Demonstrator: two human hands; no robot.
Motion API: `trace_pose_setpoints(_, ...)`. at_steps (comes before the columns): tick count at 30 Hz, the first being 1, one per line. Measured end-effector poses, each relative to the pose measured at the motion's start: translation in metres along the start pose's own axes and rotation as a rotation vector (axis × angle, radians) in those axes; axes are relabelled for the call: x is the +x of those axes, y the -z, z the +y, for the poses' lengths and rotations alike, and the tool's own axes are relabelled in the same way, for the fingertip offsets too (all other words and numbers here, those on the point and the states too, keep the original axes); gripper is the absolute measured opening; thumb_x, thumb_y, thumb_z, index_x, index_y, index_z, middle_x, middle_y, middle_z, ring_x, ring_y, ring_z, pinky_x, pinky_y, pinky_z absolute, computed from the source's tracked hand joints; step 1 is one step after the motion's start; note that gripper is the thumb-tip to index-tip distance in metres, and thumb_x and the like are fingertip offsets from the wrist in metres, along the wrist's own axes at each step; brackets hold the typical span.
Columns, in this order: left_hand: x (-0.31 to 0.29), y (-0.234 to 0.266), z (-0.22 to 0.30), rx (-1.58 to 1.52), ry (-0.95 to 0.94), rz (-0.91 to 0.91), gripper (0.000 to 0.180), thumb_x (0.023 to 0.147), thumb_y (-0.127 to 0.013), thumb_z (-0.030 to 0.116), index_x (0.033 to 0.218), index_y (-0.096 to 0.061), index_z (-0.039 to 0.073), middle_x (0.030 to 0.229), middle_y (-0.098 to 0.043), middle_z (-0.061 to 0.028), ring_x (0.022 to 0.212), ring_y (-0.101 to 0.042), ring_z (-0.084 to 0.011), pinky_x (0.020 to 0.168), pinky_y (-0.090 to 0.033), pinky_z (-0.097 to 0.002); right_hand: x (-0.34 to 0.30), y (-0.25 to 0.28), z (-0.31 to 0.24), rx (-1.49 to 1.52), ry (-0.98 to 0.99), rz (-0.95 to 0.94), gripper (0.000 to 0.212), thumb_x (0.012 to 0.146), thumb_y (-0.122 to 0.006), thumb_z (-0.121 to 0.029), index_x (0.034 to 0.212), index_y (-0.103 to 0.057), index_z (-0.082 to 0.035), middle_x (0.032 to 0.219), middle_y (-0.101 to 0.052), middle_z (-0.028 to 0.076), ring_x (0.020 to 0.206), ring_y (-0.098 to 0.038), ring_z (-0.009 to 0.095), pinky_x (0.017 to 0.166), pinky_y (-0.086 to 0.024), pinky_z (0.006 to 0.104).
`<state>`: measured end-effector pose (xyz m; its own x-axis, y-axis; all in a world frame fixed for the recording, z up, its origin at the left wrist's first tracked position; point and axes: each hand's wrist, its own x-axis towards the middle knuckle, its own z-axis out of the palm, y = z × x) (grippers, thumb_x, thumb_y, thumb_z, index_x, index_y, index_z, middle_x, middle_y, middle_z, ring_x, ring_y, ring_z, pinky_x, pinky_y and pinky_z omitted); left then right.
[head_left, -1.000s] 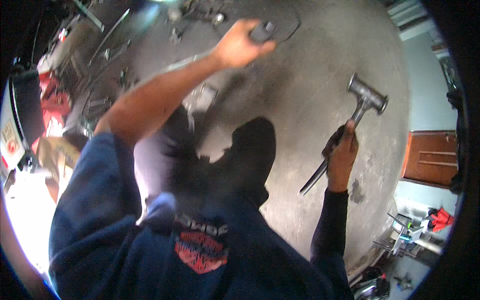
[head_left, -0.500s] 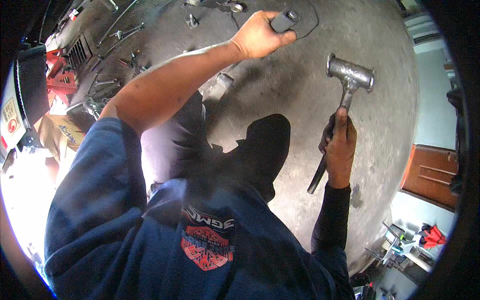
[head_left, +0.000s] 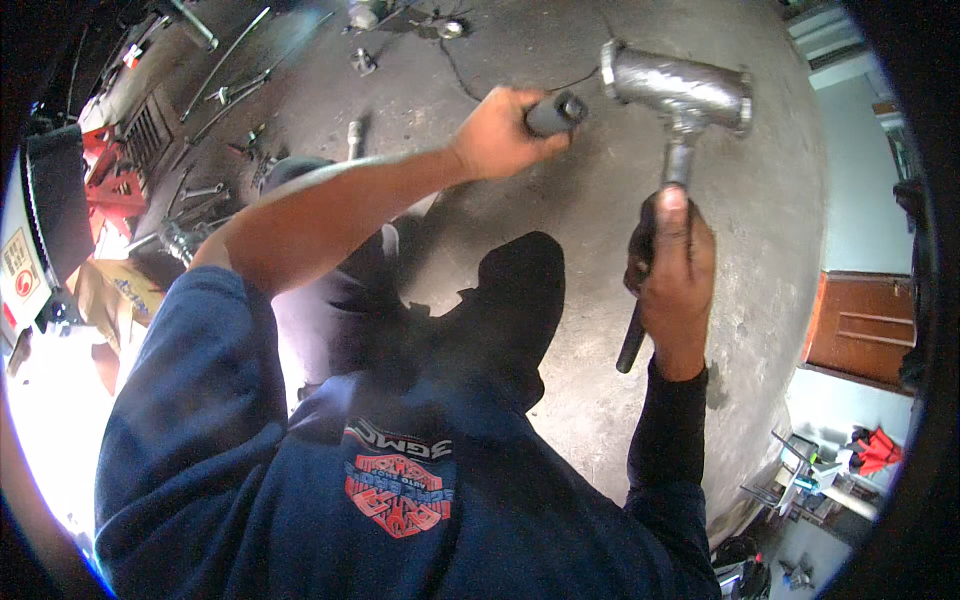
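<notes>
The person's left hand (head_left: 500,138) was closed around a short dark grey tube (head_left: 552,116), one end of which stuck out to the right past the fingers. The right hand (head_left: 682,280) gripped a metal hammer (head_left: 678,85) by its handle, with the thumb laid along the handle toward the head and the handle's lower end poking out below the fist. The hammer's thick round head was beyond the right hand, to the right of the tube and slightly higher in the view, near the tube but apart from it. Both things were held over a stained grey floor (head_left: 590,210); how high above it could not be told

A dark sleeve (head_left: 668,430) covered the right forearm, while the left forearm was bare below the dark blue shirt (head_left: 260,480). A thin black cord (head_left: 455,70) lay on the floor beyond the left hand, partly hidden by it. Farther left were some wrenches (head_left: 207,190), a floor grate (head_left: 148,135) and a red stand (head_left: 115,185) close to it, with a cardboard box (head_left: 122,285) near the left upper arm. On the right, a brown panel (head_left: 862,330) was set against a pale wall (head_left: 855,180), and a red cloth (head_left: 875,450) was near the lower right edge
</notes>
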<state>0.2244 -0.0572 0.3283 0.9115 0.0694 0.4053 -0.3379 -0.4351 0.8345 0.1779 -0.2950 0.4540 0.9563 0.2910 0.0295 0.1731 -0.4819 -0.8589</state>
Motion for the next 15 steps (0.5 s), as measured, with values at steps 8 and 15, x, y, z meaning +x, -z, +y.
trace_pose_setpoints(8,0.019,-0.021,0.019,-0.081,-0.035,-0.097,0.032,0.083,-0.083,0.017,0.111,-0.075,0.002,0.095,-0.078,-0.017,0.083,-0.073,-0.02,0.081,-0.057,-0.0375,-0.022,0.054,0.013,-0.001,-0.217,-0.042,0.044,0.11,-0.053,-0.047,0.09,-0.058,-0.008,0.07,-0.051,0.0,0.064,-0.05,0.013,0.058,-0.042,0.0322)
trace_pose_setpoints(15,0.029,-0.038,0.029,-0.063,-0.099,-0.118,0.037,0.08,-0.082,0.018,0.112,-0.074,0.0,0.092,-0.075,-0.023,0.081,-0.075,-0.0303,0.076,-0.057,-0.0414,-0.04,0.246,-0.07,0.454,0.575,0.68,0.025,0.105,-0.058,-0.038,0.105,-0.062,-0.014,0.078,-0.054,-0.002,0.062,-0.049,0.012,0.052,-0.04,0.0288)
